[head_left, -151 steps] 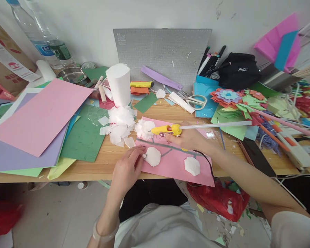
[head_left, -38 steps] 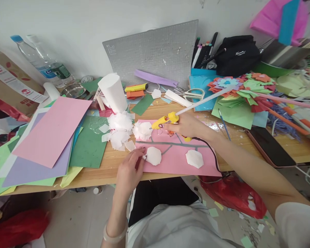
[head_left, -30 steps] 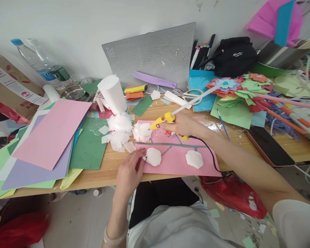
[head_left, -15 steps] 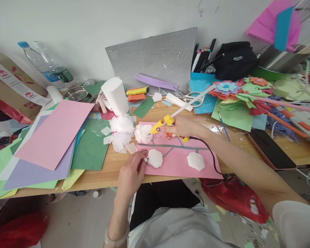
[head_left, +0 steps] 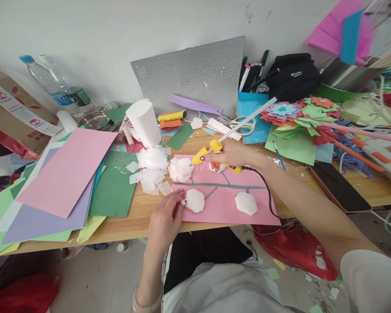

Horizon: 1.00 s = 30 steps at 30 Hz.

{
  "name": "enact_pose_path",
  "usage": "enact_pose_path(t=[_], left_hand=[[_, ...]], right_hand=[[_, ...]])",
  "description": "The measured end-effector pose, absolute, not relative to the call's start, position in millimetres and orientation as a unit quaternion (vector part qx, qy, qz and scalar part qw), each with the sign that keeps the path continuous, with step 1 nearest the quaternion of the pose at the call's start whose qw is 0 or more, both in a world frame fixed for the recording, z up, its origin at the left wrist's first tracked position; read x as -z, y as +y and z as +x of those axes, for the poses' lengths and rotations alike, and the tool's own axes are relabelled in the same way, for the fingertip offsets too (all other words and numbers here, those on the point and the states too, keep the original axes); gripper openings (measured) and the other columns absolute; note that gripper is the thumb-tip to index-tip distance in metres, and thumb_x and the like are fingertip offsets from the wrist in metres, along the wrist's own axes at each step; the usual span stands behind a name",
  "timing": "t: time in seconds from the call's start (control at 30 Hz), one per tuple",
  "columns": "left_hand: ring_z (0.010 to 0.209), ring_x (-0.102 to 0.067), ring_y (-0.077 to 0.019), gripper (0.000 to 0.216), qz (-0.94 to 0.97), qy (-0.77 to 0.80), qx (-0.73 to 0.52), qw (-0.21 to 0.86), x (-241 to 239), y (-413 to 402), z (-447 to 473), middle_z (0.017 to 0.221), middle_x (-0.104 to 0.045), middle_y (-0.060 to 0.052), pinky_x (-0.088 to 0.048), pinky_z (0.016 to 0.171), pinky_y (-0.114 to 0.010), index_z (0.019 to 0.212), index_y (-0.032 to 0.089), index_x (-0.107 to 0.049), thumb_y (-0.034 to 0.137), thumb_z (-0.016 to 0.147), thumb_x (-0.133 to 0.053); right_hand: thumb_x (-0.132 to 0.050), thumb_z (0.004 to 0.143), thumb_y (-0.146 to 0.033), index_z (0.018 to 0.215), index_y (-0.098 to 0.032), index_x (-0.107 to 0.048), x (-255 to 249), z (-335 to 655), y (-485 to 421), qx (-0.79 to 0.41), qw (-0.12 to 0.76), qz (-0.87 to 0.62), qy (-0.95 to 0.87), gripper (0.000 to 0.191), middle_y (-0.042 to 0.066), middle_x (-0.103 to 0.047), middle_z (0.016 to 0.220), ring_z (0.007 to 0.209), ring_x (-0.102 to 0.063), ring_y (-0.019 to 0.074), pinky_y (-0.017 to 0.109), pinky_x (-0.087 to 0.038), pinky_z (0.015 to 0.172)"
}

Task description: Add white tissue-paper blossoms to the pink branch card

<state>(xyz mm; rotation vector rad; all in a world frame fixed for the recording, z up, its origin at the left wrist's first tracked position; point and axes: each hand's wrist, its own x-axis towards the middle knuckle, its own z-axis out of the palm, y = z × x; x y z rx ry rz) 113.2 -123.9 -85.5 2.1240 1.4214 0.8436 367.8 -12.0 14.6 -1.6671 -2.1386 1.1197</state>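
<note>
My right hand (head_left: pixel 234 153) is wrapped round a yellow hot glue gun (head_left: pixel 204 155) with a long clear glue stick out of its back. The gun's nozzle points down-left, close to a fluffy white paper flower (head_left: pixel 180 169) on the pink sheet (head_left: pixel 221 216). My left hand (head_left: pixel 167 212) rests at the sheet's left edge, fingertips pinched at a small white crumpled paper bit (head_left: pixel 183 202). Beside it lies a white rounded paper piece (head_left: pixel 195 200), and a similar paper disc (head_left: pixel 246 203) sits further right. Grey branch lines (head_left: pixel 228 187) cross the sheet. Another white piece is partly hidden under my right hand.
Left of the sheet lie white tissue scraps (head_left: pixel 151 180) and a white paper roll (head_left: pixel 144 121). Coloured paper (head_left: pixel 65 174) is stacked at the left. Scissors (head_left: pixel 243 126), a yellow cutter (head_left: pixel 171 115), a phone (head_left: pixel 339 186) and the gun's black cord (head_left: pixel 270 195) are around.
The glue gun and my right hand have shifted slightly right, so the nozzle is a little further from the fluffy flower. More of the white piece under the hand shows. My left hand stays put.
</note>
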Motion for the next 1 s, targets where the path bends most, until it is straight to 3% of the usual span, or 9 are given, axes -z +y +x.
enact_pose_path(t=[0.43, 0.63, 0.83, 1.0], left_hand=[[0.118, -0.065, -0.0197, 0.015, 0.77, 0.516, -0.301, 0.226, 84.5, -123.4, 112.6, 0.123, -0.071, -0.005, -0.057, 0.093, -0.035, 0.101, 0.024, -0.059, 0.02, 0.095, -0.045], [0.122, -0.063, -0.02, 0.015, 0.772, 0.512, -0.295, 0.233, 84.0, -123.4, 112.5, 0.126, -0.069, -0.006, -0.055, 0.097, -0.037, 0.1, 0.024, -0.058, 0.02, 0.095, -0.045], [0.124, -0.062, -0.0214, 0.015, 0.772, 0.519, -0.28, 0.238, 81.4, -121.9, 113.0, 0.126, -0.069, -0.006, -0.054, 0.098, -0.04, 0.098, 0.025, -0.057, 0.021, 0.096, -0.043], [0.124, -0.061, -0.0222, 0.016, 0.778, 0.517, -0.27, 0.235, 80.9, -122.7, 111.6, 0.128, -0.069, -0.006, -0.053, 0.098, -0.041, 0.1, 0.024, -0.058, 0.021, 0.097, -0.042]], right_hand=[[-0.061, 0.08, -0.054, 0.068, -0.018, -0.065, -18.6, 368.7, -5.6, -0.398, 0.042, -0.528, -0.749, 0.038, 0.001, -0.067, 0.065, 0.049, -0.052, 0.0102, 0.023, -0.038, 0.047], [-0.057, 0.083, -0.053, 0.074, -0.017, -0.065, -19.8, 365.6, -1.4, -0.367, 0.103, -0.558, -0.737, 0.037, 0.001, -0.067, 0.066, 0.048, -0.049, 0.0096, 0.023, -0.036, 0.046], [-0.06, 0.081, -0.054, 0.072, -0.02, -0.065, -20.0, 362.1, -1.8, -0.416, 0.059, -0.522, -0.742, 0.036, 0.001, -0.069, 0.067, 0.052, -0.053, 0.0111, 0.023, -0.039, 0.047], [-0.057, 0.083, -0.056, 0.074, -0.018, -0.065, -20.0, 363.1, -0.4, -0.407, 0.113, -0.545, -0.725, 0.04, 0.002, -0.07, 0.067, 0.052, -0.052, 0.0108, 0.023, -0.038, 0.047]])
